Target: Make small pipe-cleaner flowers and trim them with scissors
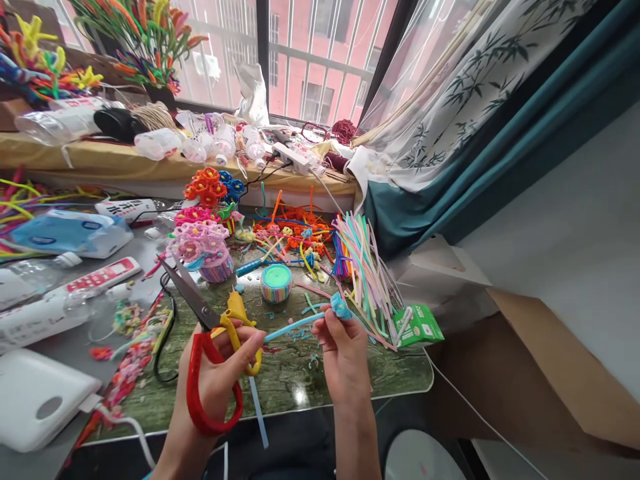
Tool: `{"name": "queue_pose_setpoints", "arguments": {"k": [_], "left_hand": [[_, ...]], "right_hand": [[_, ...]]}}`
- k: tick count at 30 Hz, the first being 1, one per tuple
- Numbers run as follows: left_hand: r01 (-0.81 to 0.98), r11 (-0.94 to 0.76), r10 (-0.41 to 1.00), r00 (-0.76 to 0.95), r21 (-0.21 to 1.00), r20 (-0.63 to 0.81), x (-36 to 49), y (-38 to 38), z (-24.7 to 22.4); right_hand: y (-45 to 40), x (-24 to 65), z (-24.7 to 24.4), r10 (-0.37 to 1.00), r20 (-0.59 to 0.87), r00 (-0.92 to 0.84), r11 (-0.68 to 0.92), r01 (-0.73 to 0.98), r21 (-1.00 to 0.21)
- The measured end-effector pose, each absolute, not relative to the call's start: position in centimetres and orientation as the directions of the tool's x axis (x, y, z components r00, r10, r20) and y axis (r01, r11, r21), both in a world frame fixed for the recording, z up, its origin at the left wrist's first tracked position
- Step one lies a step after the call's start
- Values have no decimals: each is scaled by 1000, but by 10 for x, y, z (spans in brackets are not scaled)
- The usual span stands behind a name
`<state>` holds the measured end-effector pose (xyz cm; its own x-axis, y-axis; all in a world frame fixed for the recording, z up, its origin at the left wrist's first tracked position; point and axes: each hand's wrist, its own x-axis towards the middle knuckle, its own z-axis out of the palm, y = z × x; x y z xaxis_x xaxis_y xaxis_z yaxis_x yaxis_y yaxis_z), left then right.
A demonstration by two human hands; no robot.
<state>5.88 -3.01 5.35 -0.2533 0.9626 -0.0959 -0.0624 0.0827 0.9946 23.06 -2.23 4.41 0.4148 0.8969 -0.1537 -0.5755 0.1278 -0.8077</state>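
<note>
My left hand is closed, with red-handled scissors hung on it and their blades spread, pointing up and left. Its thumb and fingertips pinch one end of a light blue pipe cleaner. That stem runs across to my right hand, whose fingers are closed around it just below a small blue pipe-cleaner flower. Partly hidden behind my left hand is a yellow glue gun, a pale blue glue stick showing below it. Blue fuzz scraps lie on the green tabletop between both hands.
Beyond my hands stands a striped round tub with a mint top. Pink pipe-cleaner flowers fill a pot at its left. A bundle of pastel pipe cleaners and a green packet lie right. A white power bank sits near left.
</note>
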Motion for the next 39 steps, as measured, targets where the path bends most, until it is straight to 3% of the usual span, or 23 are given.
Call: {"name": "queue_pose_setpoints", "arguments": {"k": [10,14,23,26,28,34,39], "left_hand": [[-71,138,978,-146,988,-147,54,-30,45],[-84,117,976,-175,990,-130,60,-31,50],[-35,39,981,-189,999,-45,53,-25,56],[-7,31,987,-157,999,-32,36,-18,60],[20,37,990,-139,999,-34,26,-14,65],[84,68,993,-105,994,-59,22,-4,85],[100,54,986,-160,993,-37,34,2,100]], "right_hand": [[-14,241,47,901,-132,412,147,-580,-801],[-15,240,42,912,-130,389,131,-577,-807],[-24,254,39,975,-90,203,45,-579,-814],[-28,277,34,1000,29,-2,24,-522,-853],[-32,290,32,998,60,-7,51,-446,-893],[-43,288,39,988,36,-150,27,-59,-998],[-42,277,39,991,-12,-134,-4,56,-998]]}}
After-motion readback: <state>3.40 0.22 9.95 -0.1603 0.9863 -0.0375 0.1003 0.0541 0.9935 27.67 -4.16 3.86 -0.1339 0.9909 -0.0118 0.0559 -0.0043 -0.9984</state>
